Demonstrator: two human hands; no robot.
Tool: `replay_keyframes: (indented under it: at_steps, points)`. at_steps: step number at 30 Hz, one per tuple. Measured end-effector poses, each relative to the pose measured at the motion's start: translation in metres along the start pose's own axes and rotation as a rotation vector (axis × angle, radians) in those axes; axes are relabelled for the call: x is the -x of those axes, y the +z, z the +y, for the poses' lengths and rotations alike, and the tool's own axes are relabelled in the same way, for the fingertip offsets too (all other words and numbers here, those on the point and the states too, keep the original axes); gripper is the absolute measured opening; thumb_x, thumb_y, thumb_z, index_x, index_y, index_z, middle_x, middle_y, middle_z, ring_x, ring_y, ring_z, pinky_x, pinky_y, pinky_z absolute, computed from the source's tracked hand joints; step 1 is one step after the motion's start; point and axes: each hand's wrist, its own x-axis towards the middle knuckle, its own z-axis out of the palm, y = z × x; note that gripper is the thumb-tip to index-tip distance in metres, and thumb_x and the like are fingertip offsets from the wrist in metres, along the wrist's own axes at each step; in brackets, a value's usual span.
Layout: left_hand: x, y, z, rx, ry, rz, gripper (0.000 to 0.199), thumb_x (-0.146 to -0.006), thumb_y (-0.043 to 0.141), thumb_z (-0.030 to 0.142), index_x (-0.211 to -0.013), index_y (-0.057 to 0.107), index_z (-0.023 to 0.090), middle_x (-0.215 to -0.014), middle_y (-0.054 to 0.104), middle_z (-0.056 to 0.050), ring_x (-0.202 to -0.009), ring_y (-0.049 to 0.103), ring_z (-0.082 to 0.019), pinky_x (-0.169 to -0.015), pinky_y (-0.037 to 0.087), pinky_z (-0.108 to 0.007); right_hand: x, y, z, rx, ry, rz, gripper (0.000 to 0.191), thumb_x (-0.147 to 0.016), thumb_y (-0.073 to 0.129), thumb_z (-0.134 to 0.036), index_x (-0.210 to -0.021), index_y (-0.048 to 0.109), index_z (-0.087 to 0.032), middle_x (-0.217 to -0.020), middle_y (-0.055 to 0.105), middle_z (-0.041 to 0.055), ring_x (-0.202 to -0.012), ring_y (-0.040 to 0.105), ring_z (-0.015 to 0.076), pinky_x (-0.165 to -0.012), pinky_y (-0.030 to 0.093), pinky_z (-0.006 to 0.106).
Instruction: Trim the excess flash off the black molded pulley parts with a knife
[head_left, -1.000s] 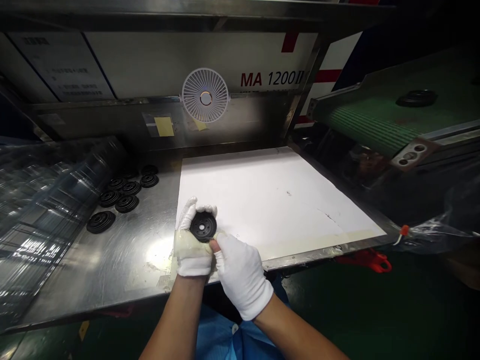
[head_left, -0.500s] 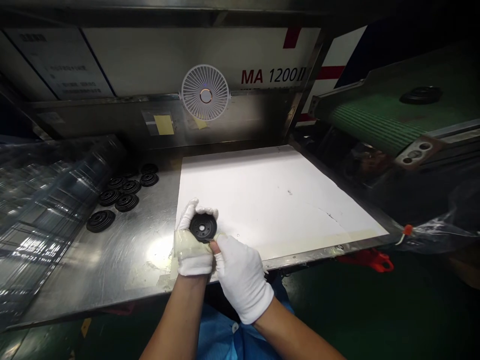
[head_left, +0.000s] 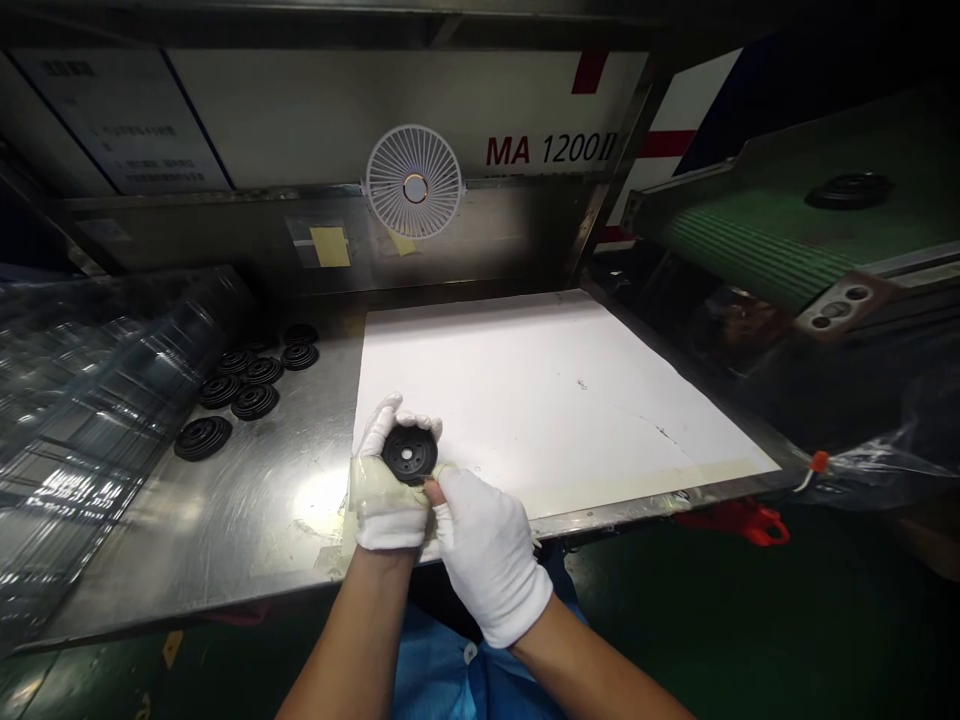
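Note:
My left hand (head_left: 386, 490), in a white glove, is wrapped round a black round disc (head_left: 421, 462) with a small pale hole in its centre. The disc's flat face with small holes is turned up toward me. At the disc's lower right edge is my right hand (head_left: 484, 545), also gloved, with a bare thumb tip showing. Its fingers are closed and pressed near the rim; whatever lies between them is hidden. Both hands are over the front edge of a white sheet (head_left: 510, 390) on the metal table.
Several black ridged discs (head_left: 255, 401) lie on the metal table (head_left: 225, 520) at left, beside clear plastic trays (head_left: 97, 420). A white fan (head_left: 415, 182) hangs at the back. To the right, a green conveyor belt (head_left: 757, 240) carries another black disc (head_left: 851, 191).
The view has shifted very slightly. My hands keep nearly the same pose around the black disc, with no clear change in grip.

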Motion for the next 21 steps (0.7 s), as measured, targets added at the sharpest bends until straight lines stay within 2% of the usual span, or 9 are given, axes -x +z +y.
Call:
replay_keyframes:
  at_steps: [2, 5, 6, 8, 12, 21]
  points:
    - [0.001, 0.000, 0.002, 0.002, 0.013, -0.030, 0.018, -0.076, 0.060, 0.014, -0.093, 0.062, 0.018, -0.070, 0.059, 0.001, -0.069, 0.059, -0.011, -0.084, 0.050, -0.035, 0.000, 0.001, -0.002, -0.011, -0.010, -0.008, 0.020, -0.097, 0.042, -0.027, -0.079, 0.050, -0.023, -0.070, 0.057, -0.0028, -0.064, 0.052, 0.0158, -0.059, 0.022, 0.029]
    - [0.005, 0.001, 0.008, -0.097, -0.111, -0.094, 0.029, -0.075, 0.056, 0.018, -0.103, 0.062, 0.015, -0.084, 0.065, -0.008, -0.085, 0.063, -0.022, -0.085, 0.050, -0.046, -0.001, 0.000, 0.001, -0.009, -0.028, -0.008, 0.022, -0.098, 0.039, -0.028, -0.079, 0.050, -0.023, -0.072, 0.057, -0.0021, -0.065, 0.051, 0.0160, -0.059, 0.023, 0.029]
    - [0.006, 0.001, 0.010, -0.120, -0.154, -0.110, 0.032, -0.074, 0.055, 0.020, -0.105, 0.062, 0.014, -0.086, 0.065, -0.010, -0.087, 0.063, -0.025, -0.083, 0.050, -0.049, -0.001, -0.001, 0.003, -0.008, -0.029, -0.003, 0.023, -0.098, 0.039, -0.028, -0.080, 0.050, -0.023, -0.073, 0.058, -0.0018, -0.065, 0.051, 0.0162, -0.059, 0.023, 0.029]
    - [0.006, 0.001, 0.012, -0.107, -0.181, -0.122, 0.032, -0.073, 0.053, 0.021, -0.102, 0.062, 0.013, -0.080, 0.063, -0.009, -0.081, 0.063, -0.024, -0.082, 0.050, -0.050, -0.002, -0.001, 0.006, -0.004, -0.016, 0.011, 0.023, -0.099, 0.038, -0.029, -0.082, 0.051, -0.023, -0.073, 0.058, -0.0010, -0.066, 0.051, 0.0165, -0.060, 0.023, 0.029]
    - [0.004, 0.001, 0.007, -0.040, -0.089, -0.070, 0.024, -0.072, 0.054, 0.019, -0.094, 0.062, 0.015, -0.069, 0.059, -0.003, -0.069, 0.059, -0.016, -0.082, 0.050, -0.045, -0.003, -0.001, 0.007, 0.000, -0.012, 0.028, 0.023, -0.098, 0.038, -0.029, -0.081, 0.052, -0.022, -0.073, 0.058, -0.0004, -0.065, 0.051, 0.0166, -0.059, 0.022, 0.029]
    - [0.004, 0.003, 0.005, -0.019, 0.029, -0.017, 0.020, -0.073, 0.055, 0.017, -0.092, 0.061, 0.016, -0.071, 0.061, -0.002, -0.070, 0.061, -0.015, -0.087, 0.049, -0.045, 0.000, -0.001, -0.001, -0.113, 0.031, -0.042, 0.024, -0.098, 0.036, -0.031, -0.079, 0.049, -0.023, -0.071, 0.056, -0.0027, -0.062, 0.050, 0.0155, -0.056, 0.025, 0.029]
